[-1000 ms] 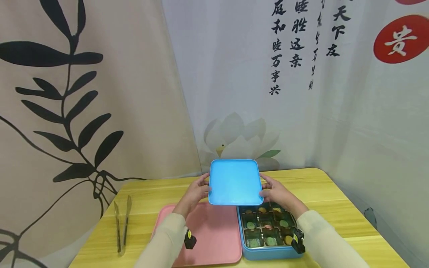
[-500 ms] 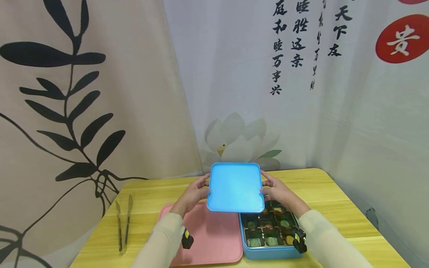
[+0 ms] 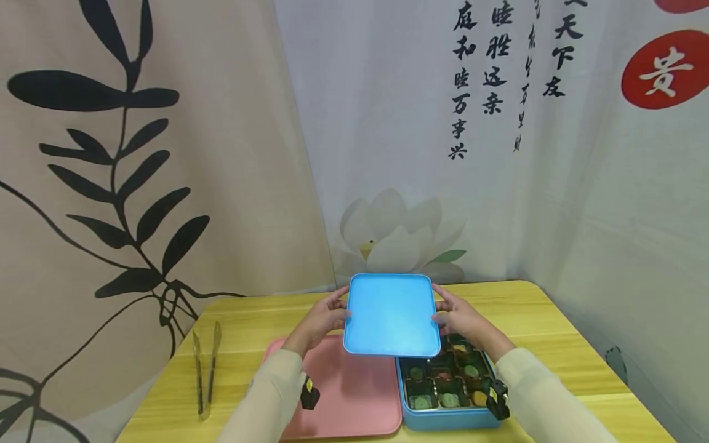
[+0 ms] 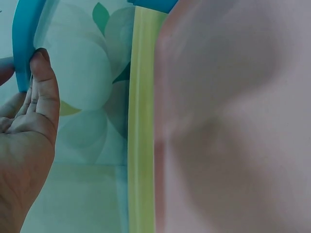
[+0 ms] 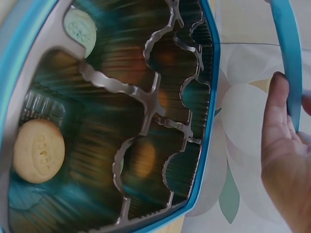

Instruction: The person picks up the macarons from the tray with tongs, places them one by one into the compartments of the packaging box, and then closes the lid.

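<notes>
A flat blue square lid [image 3: 391, 315] is held up between both hands, tilted with its broad face toward me. My left hand [image 3: 318, 323] grips its left edge and my right hand [image 3: 464, 320] its right edge; both wrist views show thumb and fingers on either side of the rim. Beneath the lid's right part stands a blue box [image 3: 451, 420] with a clear divided insert. Round green and tan cookies lie in its compartments, among them a tan stamped cookie [image 5: 39, 151] in the right wrist view. The lid and right hand hide the box's far left part.
A pink tray [image 3: 354, 394] lies left of the box, its edge close against it. Metal tongs [image 3: 206, 375] rest on the left of the yellow wood-grain table [image 3: 559, 357]. A printed curtain [image 3: 382, 123] hangs behind and at the right.
The lid and both hands have come slightly lower and nearer, and the lid covers more of the box's far edge. Both hands keep their hold. The camera view has shifted a little.
</notes>
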Demonstrator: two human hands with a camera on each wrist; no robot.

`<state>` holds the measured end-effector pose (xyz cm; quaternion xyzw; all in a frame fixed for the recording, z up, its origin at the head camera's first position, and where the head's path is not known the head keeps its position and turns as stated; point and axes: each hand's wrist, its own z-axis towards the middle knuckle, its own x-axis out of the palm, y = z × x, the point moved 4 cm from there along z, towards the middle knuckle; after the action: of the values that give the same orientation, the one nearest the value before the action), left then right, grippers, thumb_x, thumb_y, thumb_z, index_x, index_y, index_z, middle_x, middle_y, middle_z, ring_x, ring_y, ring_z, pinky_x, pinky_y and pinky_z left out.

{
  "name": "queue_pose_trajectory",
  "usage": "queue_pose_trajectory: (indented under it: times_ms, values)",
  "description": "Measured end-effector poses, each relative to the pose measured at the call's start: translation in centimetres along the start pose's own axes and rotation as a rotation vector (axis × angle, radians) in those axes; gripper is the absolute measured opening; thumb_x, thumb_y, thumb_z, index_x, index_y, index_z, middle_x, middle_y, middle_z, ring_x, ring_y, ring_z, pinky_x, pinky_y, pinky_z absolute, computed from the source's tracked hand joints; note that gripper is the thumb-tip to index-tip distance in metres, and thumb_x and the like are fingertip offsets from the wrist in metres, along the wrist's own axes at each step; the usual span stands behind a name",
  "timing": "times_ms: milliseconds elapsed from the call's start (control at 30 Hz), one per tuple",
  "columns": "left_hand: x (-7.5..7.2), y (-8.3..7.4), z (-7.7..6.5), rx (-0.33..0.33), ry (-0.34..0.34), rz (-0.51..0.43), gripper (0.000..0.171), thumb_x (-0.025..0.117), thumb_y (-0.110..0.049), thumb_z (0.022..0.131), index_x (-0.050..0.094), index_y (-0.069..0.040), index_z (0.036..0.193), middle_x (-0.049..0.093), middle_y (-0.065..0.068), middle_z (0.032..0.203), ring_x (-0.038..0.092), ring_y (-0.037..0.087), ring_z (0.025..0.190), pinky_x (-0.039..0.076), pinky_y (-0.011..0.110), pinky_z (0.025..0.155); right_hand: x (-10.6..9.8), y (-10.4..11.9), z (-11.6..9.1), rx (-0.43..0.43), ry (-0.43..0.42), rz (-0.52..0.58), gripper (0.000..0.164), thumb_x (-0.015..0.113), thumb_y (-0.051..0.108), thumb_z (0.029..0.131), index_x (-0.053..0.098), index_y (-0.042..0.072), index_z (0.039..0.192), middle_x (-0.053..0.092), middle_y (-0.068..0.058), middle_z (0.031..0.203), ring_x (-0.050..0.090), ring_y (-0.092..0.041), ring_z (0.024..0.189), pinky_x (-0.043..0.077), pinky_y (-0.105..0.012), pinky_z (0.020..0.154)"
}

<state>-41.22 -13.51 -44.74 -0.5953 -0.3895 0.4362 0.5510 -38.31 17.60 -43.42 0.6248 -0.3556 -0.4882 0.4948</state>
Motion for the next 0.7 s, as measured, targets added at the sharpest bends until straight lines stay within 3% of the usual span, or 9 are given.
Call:
queue_pose_trajectory:
  times_ms: [367,700]
  values:
    - [0.01,-0.17,-0.08,0.01,0.006,0.078,0.07,0.067,-0.004,0.091,0.036,-0.014,0.154,0.054,0.019,0.12,0.06,0.031,0.101,0.053,0.047,0.088,-0.04,0.3,-0.26,-0.009,-0.007,-0.024,0.072,0.055,0.001,0.097,0.018,0.008,0.158,0.051,-0.028,0.132,0.064,-0.036,0.103,0.054,-0.051,0.084]
    - [0.01,-0.5,-0.4,0.014,0.025,0.056,0.074,0.066,0.0,0.089,0.033,-0.011,0.155,0.051,0.019,0.118,0.058,0.03,0.1,0.054,0.044,0.088,0.0,0.63,-0.18,-0.006,-0.027,-0.035,0.069,0.055,-0.002,0.096,0.023,0.005,0.157,0.047,-0.027,0.137,0.061,-0.036,0.108,0.054,-0.05,0.085]
